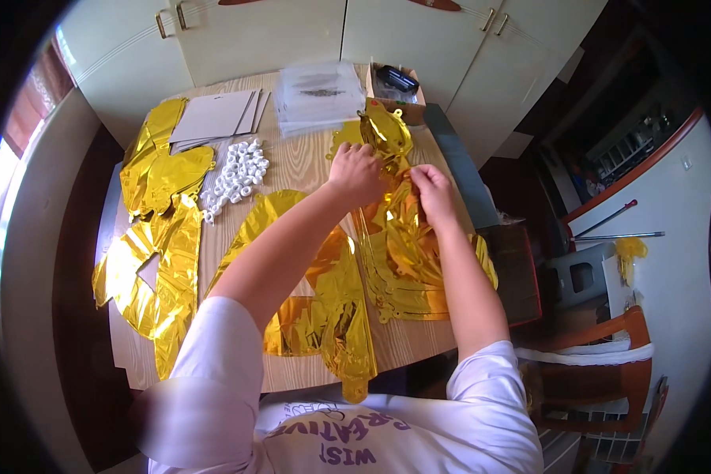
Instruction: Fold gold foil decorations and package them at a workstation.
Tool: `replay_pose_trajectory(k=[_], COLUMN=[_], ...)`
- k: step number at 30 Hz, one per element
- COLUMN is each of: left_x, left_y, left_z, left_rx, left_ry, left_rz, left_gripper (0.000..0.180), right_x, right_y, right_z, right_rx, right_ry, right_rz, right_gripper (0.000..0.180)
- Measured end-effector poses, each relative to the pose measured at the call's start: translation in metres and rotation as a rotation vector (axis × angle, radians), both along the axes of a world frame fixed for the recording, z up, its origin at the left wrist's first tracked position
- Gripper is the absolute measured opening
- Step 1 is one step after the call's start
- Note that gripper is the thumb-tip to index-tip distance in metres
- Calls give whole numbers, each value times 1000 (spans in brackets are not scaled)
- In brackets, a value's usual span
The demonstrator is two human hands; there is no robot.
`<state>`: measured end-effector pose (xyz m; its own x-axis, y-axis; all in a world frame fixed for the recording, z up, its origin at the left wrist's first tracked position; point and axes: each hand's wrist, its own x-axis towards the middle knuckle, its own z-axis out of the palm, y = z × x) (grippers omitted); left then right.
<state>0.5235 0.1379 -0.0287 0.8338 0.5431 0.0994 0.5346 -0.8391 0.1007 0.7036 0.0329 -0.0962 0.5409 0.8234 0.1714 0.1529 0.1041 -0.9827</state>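
Note:
Shiny gold foil balloons lie flat and crumpled over much of the wooden table. My left hand (358,171) is closed, its knuckles up, at the upper part of one gold foil balloon (407,241) on the right side of the table; its fingertips are partly hidden. Just to the right, my right hand (434,192) pinches the same crumpled foil between thumb and fingers. Another gold foil balloon (344,312) lies under and beside my left forearm, its tip over the table's near edge. More gold foil balloons (178,276) are spread along the left side.
Small white ribbon rolls (237,175) form a pile left of centre. Behind them are pale card sheets (213,116), a stack of clear plastic bags (312,118) and a cardboard box (409,110) holding a black object. Cabinets (261,39) stand behind; a wooden chair (632,363) is at right.

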Motion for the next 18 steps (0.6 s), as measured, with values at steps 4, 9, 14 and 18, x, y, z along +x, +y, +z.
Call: replay_pose_trajectory(k=[4, 9, 14, 18], left_x=[12, 1, -1, -7], left_y=[5, 19, 18, 11], left_z=[-6, -39, -43, -44], left_rx=[235, -21, -19, 158], left_ry=[116, 69, 36, 6], left_rz=[222, 291, 278, 313], left_gripper=[72, 84, 83, 85], right_x=[-3, 71, 104, 167], right_y=[-2, -55, -203, -304], right_z=[-1, 32, 122, 134], right_rx=[64, 328, 513, 204], right_ry=[17, 450, 607, 216], right_rz=[12, -211, -86, -633], right_gripper=[20, 29, 39, 37])
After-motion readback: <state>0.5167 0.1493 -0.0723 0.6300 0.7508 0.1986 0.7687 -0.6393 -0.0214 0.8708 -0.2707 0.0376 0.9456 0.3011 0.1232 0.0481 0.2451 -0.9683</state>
